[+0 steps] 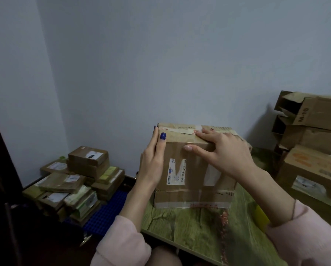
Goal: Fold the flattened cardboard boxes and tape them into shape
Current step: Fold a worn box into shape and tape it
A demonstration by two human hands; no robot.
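Box [189, 169], on table [189, 231]: left hand [153, 160] flat at its 9 o'clock side; right hand [224, 148] spread, pressing top tape [182, 129]. Risk: uneven pressure, tape lifts, top reopens.

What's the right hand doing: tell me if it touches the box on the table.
Touching. The head view shows the right hand lying flat on top of the cardboard box, with its thumb against the front face.

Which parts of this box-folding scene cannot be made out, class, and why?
Head view only.
Top seam of the box: partly covered by the right hand.
Left side of the box: behind the left hand.
Print on the label: too small and blurred.
The stacked boxes: cut off by the right edge.
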